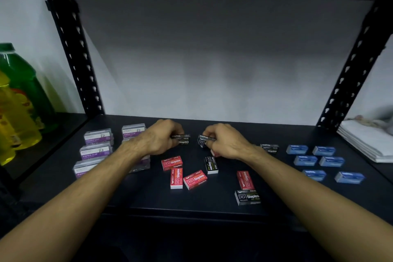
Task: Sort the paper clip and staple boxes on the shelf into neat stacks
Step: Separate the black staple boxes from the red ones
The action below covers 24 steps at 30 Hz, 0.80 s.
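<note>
Both hands are at the back middle of the dark shelf (148,195). My left hand (161,136) grips a black staple box (183,139). My right hand (225,140) grips another black staple box (203,140), a short gap apart from the first. Several red staple boxes (194,179) lie scattered in front, with one more (245,179) to the right. Loose black staple boxes lie at the centre (211,165), front right (247,197) and back right (270,148). Purple paper clip boxes (95,151) sit at the left, partly hidden by my left arm. Several blue boxes (314,160) lie at the right.
Black perforated uprights (72,49) frame the shelf on both sides, with a white wall behind. Green and yellow bottles (19,100) stand on the neighbouring shelf at left. A stack of white paper (365,140) lies at the far right.
</note>
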Available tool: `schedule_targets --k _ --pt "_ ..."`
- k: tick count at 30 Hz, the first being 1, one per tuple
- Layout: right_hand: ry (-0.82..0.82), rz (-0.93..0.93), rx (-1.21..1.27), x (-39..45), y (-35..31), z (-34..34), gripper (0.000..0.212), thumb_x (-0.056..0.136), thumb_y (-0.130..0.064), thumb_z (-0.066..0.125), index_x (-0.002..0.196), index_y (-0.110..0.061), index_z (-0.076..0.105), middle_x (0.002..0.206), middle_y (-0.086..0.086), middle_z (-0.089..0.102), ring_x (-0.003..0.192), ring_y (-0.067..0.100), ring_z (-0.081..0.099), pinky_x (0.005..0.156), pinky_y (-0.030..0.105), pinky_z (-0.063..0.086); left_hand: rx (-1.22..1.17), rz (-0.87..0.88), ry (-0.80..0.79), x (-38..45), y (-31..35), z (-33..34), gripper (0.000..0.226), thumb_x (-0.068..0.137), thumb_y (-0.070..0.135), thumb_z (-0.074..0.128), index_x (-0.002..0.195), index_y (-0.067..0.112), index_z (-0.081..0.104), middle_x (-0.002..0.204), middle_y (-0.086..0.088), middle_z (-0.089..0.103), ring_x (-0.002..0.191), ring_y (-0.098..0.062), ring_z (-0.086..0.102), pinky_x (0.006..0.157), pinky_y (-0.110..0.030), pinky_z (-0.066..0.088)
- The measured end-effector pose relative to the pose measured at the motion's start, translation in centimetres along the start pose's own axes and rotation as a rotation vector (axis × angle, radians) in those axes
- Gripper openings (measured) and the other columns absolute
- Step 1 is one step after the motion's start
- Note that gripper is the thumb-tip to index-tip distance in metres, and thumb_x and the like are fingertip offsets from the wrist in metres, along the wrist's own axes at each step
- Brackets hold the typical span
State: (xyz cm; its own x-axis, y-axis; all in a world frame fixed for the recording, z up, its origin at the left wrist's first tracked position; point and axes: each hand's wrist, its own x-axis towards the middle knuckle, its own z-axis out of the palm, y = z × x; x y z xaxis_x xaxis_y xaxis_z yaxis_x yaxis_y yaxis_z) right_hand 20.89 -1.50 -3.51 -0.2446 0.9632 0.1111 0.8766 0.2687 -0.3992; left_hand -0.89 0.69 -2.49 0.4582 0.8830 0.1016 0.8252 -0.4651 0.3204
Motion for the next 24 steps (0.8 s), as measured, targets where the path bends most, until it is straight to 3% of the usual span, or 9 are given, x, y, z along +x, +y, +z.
schedule_targets --k 4,10,16,24 --pt "0.044 0.053 -0.042 -2.7 0.9 -1.9 0.02 0.09 -0.02 0.063 0.109 -0.025 0.069 0.105 -0.004 0.071 0.097 0.017 0.064 0.087 0.037 0.052 -0.094 0.038 0.025 -0.3 2.4 0.1 0.018 0.091 0.015 0.067 0.108 0.022 0.069 0.097 0.01 0.067 0.091 -0.009 0.062 0.078 -0.022 0.047" --pt "0.072 0.158 -0.14 -7.3 3.7 -5.1 0.022 0.088 -0.018 0.063 0.108 -0.026 0.068 0.095 -0.008 0.065 0.088 0.015 0.06 0.076 0.03 0.044 -0.182 0.106 0.016 0.0 6.8 1.7 0.019 0.09 0.015 0.069 0.108 0.02 0.071 0.101 0.009 0.07 0.092 -0.006 0.064 0.085 -0.025 0.053" --pt "0.062 0.275 -0.248 -10.3 7.7 -6.7 0.022 0.086 -0.017 0.061 0.104 -0.026 0.069 0.099 -0.002 0.071 0.095 0.023 0.066 0.081 0.033 0.049 -0.173 0.127 -0.01 1.6 10.7 4.1 0.017 0.088 0.013 0.069 0.104 0.019 0.071 0.094 0.006 0.07 0.085 -0.009 0.066 0.082 -0.028 0.054" --pt "0.032 0.262 -0.363 -10.3 10.6 -5.7 0.029 0.087 -0.011 0.058 0.111 -0.025 0.069 0.109 -0.001 0.072 0.104 0.025 0.065 0.099 0.037 0.043 -0.101 0.132 -0.003 4.0 13.5 8.0 0.025 0.091 0.016 0.067 0.116 0.017 0.067 0.117 -0.003 0.067 0.104 -0.02 0.064 0.084 -0.023 0.046"
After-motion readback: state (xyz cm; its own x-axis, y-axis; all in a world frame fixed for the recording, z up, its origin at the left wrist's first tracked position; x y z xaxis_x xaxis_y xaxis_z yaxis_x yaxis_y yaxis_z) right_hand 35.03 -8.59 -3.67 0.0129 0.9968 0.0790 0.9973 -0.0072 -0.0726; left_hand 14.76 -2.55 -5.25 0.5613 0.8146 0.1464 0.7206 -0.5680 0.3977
